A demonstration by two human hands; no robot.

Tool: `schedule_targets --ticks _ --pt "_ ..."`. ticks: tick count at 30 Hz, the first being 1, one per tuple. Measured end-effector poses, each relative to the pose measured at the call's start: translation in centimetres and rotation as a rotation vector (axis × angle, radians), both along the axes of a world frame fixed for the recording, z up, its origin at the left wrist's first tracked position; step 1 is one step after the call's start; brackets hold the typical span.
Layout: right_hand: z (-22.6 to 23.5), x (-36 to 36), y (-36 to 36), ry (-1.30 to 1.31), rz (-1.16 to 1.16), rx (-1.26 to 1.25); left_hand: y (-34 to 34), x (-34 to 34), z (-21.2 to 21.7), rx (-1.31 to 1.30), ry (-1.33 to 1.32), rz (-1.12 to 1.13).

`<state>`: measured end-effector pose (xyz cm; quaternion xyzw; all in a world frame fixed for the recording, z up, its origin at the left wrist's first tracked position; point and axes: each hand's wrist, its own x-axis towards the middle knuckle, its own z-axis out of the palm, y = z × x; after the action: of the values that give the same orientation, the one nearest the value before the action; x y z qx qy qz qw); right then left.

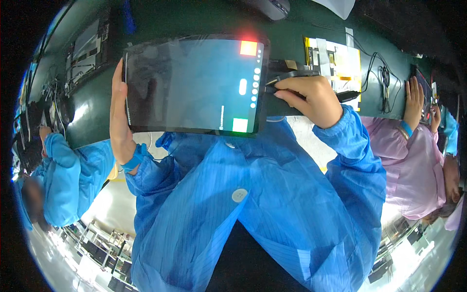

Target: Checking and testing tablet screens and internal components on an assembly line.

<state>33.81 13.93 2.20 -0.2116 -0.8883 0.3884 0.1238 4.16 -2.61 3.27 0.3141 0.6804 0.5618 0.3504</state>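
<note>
A tablet (189, 87) with a lit screen is raised in front of me at the near edge of the bench. A red-orange square and a green-white square glow at its right side. My left hand (119, 104) grips the tablet's left edge, fingers behind it and thumb along the side. At the opposite edge, my right hand (311, 97) pinches a black cable plug (270, 89) against or just beside the tablet's rim; whether it is inserted, I cannot tell. A thicker black cable end (349, 96) emerges beside my right wrist.
Beyond my right hand lies a yellow-edged battery or panel (340, 63) with tape strips. Thin black cables (385, 80) coil farther right. A mouse (275, 9) sits at the back. Co-workers in blue (73, 180) and pink (406, 165) sit close on either side.
</note>
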Motion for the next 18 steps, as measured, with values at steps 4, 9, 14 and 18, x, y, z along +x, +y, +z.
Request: schedule_targets --ticks 4,9,14,18 --pt "0.2 -0.2 -0.2 -0.018 -0.008 0.063 -0.1 -0.2 0.3 -0.025 -0.028 0.038" --pt "1.3 -0.2 -1.2 -0.063 -0.213 0.349 -0.3 -0.8 -0.1 0.026 -0.018 0.097" --pt "4.4 -0.5 -2.2 -0.013 -0.260 0.669 -1.9 -2.1 1.4 0.069 0.143 0.145" --pt "7.7 -2.4 -0.6 -0.036 -0.267 0.632 -2.7 -4.8 0.5 0.047 0.183 0.191"
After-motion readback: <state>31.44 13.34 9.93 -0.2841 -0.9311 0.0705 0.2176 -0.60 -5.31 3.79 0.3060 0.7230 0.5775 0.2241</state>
